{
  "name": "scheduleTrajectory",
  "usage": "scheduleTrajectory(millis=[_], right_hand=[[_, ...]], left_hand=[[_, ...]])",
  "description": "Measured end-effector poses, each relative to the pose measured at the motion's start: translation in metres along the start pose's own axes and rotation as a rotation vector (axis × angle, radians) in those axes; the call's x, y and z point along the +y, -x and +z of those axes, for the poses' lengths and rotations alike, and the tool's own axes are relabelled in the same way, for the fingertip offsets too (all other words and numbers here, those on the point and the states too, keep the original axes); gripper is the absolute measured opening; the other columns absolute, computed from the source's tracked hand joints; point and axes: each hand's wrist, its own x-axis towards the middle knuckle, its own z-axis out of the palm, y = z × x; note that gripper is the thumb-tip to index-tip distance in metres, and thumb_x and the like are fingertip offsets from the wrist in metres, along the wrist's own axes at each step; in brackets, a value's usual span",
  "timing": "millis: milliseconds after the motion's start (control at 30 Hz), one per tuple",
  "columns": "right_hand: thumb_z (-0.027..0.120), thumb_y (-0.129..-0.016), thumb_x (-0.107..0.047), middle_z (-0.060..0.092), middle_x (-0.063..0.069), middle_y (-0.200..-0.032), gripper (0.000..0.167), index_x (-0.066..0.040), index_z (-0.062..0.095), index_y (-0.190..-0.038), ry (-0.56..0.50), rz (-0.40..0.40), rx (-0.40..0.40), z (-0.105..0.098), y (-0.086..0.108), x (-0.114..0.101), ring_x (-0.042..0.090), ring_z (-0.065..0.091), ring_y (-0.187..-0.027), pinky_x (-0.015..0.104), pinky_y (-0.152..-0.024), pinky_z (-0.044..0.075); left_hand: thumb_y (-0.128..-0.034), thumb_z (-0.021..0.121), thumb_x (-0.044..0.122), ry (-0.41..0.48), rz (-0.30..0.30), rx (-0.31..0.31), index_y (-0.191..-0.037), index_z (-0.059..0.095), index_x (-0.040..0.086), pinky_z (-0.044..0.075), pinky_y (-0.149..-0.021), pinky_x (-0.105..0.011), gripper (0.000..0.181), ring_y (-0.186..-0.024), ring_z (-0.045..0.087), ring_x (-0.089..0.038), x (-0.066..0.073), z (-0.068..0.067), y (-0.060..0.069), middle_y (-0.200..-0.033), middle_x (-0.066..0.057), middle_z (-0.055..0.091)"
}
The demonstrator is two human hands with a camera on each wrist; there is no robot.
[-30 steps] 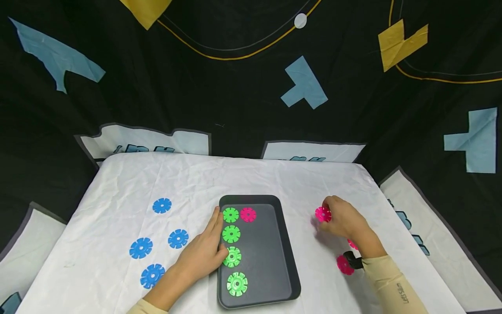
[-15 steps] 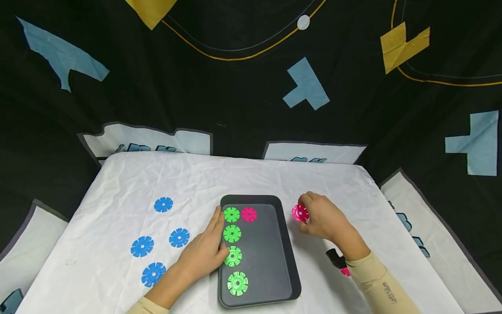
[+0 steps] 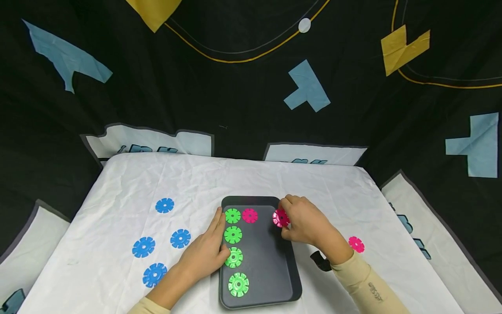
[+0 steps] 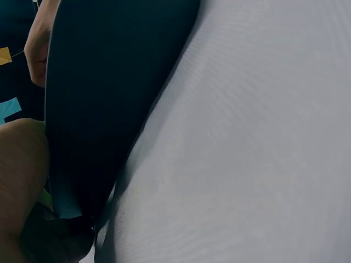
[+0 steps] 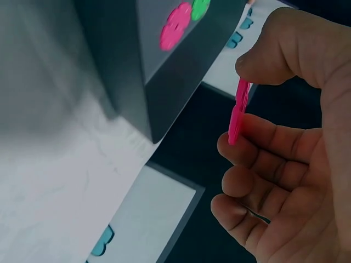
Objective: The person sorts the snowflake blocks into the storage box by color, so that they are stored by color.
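A dark grey baking tray [image 3: 266, 270] lies on the white cloth. Along its left side, green notched plastic discs [image 3: 238, 284] form a column, with one pink notched disc [image 3: 249, 215] beside the top one. My left hand [image 3: 204, 250] holds the tray's left wall, its fingers along the outside and its thumb over the rim. Above the tray's upper right corner, my right hand [image 3: 307, 220] pinches another pink disc [image 5: 237, 112] between thumb and fingertips. The right wrist view shows that disc edge-on, with the remaining fingers loosely curled below.
Several blue notched discs [image 3: 143, 247] are spread on the cloth to the left. One pink disc [image 3: 356, 244] shows right of my right forearm; the arm may cover more. A black curtain [image 3: 235, 100] with taped shapes hangs behind the table.
My right hand has carried the pinched pink disc leftward from the right part of the cloth to the tray's upper right corner. My left hand has stayed on the tray.
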Motion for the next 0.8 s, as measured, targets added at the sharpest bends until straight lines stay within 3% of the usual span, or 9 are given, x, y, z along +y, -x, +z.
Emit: scheduleTrajectory(millis=[267, 567, 800], right_hand=[[0.07, -0.063, -0.028, 0.048, -0.009, -0.081, 0.036, -0.013, 0.059, -0.093, 0.029, -0.017, -0.014, 0.0, -0.015, -0.019, 0.008, 0.045, -0.07, 0.03, -0.071, 0.042], [0.072, -0.063, -0.03, 0.053, -0.006, -0.086, 0.039, -0.012, 0.06, -0.095, 0.009, -0.054, -0.024, 0.007, -0.029, -0.035, 0.011, 0.049, -0.073, 0.032, -0.076, 0.045], [0.073, -0.064, -0.031, 0.053, -0.005, -0.086, 0.039, -0.012, 0.06, -0.096, -0.012, -0.079, -0.079, 0.021, -0.036, -0.043, 0.013, 0.051, -0.077, 0.033, -0.079, 0.047]], left_hand=[[-0.0821, 0.057, 0.014, 0.026, -0.014, -0.023, -0.154, 0.019, -0.002, 0.038, -0.045, -0.024, 0.083, -0.044, 0.042, -0.005, 0.0, -0.001, 0.0, -0.162, -0.007, -0.002], [-0.0808, 0.057, 0.015, 0.017, -0.003, 0.002, -0.153, 0.022, -0.003, 0.039, -0.049, -0.023, 0.082, -0.048, 0.044, -0.005, 0.0, 0.0, 0.0, -0.162, -0.012, 0.007], [-0.0815, 0.057, 0.016, 0.024, -0.017, -0.012, -0.153, 0.021, -0.002, 0.04, -0.051, -0.023, 0.083, -0.051, 0.046, -0.005, 0.0, -0.002, 0.0, -0.163, -0.007, 0.002]])
